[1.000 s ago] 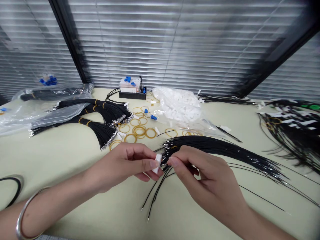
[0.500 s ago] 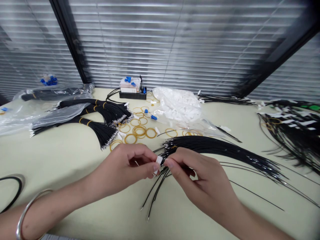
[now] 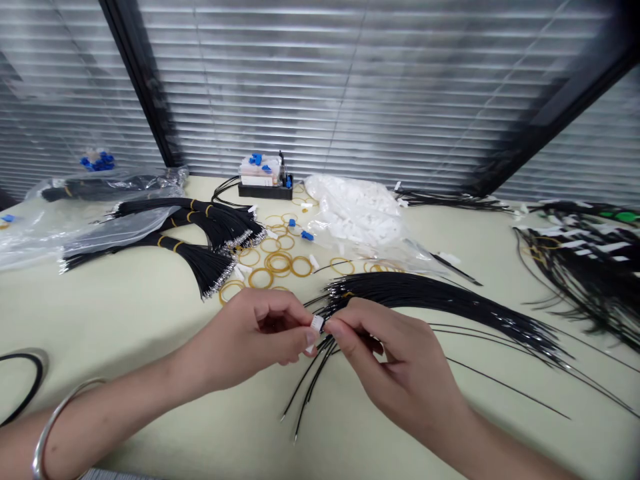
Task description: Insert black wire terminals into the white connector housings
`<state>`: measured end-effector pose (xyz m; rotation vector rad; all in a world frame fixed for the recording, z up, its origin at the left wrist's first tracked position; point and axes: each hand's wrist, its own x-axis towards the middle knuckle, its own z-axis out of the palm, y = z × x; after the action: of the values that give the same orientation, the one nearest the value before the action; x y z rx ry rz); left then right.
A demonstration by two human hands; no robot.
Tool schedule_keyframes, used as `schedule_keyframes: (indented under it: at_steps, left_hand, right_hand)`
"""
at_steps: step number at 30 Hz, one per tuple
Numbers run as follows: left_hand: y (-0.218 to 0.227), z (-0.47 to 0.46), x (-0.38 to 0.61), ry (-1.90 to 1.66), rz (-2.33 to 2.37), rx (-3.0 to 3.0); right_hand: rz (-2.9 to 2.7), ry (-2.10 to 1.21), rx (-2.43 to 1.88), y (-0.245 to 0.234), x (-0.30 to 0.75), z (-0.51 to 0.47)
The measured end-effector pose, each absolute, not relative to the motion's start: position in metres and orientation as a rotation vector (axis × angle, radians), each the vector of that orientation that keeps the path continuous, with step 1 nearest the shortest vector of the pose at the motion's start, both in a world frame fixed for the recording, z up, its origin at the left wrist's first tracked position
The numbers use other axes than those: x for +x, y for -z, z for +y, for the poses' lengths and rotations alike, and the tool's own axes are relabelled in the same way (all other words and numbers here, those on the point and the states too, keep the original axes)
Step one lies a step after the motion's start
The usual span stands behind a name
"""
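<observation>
A slatted blind [image 3: 350, 87] filled the window behind the pale green bench [image 3: 115, 320]. Along the bench's far edge sat a black holder [image 3: 265, 191] with blue parts, beside a clear bag of white connector housings [image 3: 353, 210]. Left of centre lay tied bundles of black wires [image 3: 200, 267], with amber rubber bands [image 3: 279, 265] scattered just beside them. Toward the front edge, a loose sheaf of black wires [image 3: 440, 300] fanned out to the right. At its left end, the person's left hand [image 3: 245, 340], a metal bangle [image 3: 55, 427] on its wrist, pinched a small white connector housing [image 3: 317, 325] between thumb and fingers. The right hand [image 3: 385, 353] gripped the sheaf's wire ends right against the housing.
</observation>
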<state>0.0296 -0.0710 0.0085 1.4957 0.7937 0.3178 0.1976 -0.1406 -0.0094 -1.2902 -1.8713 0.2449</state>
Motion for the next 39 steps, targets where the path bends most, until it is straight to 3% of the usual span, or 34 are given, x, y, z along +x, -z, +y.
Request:
schedule_keyframes:
  at_steps: [3,7,9,14,20,33,39]
  left_hand:
    - [-0.006,-0.069,0.029,-0.33,0.786,1.493]
    - [-0.007,-0.062,0.027,-0.379,0.819,1.517]
    - [-0.009,-0.057,0.025,-0.427,0.867,1.527]
    - [-0.009,-0.05,0.025,-0.503,0.902,1.469]
    - [-0.009,-0.051,0.026,-0.505,0.909,1.444]
    - [-0.009,-0.052,0.026,-0.499,0.917,1.448]
    - [-0.008,-0.051,0.025,-0.538,0.914,1.456]
  right_hand:
    - [-1.931,-0.18,-1.325,0.013,0.202,-0.137]
    - [-2.036,0.266,-1.281,0.013,0.211,-0.136]
    - [-2.179,0.325,-1.175,0.01,0.214,-0.138]
    - [-2.657,-0.093,-0.997,0.009,0.21,-0.144]
    - [-2.675,-0.521,-0.932,0.017,0.2,-0.146]
    - [-2.823,-0.494,-0.831,0.028,0.191,-0.147]
    - [-2.525,-0.522,-0.928,0.013,0.205,-0.141]
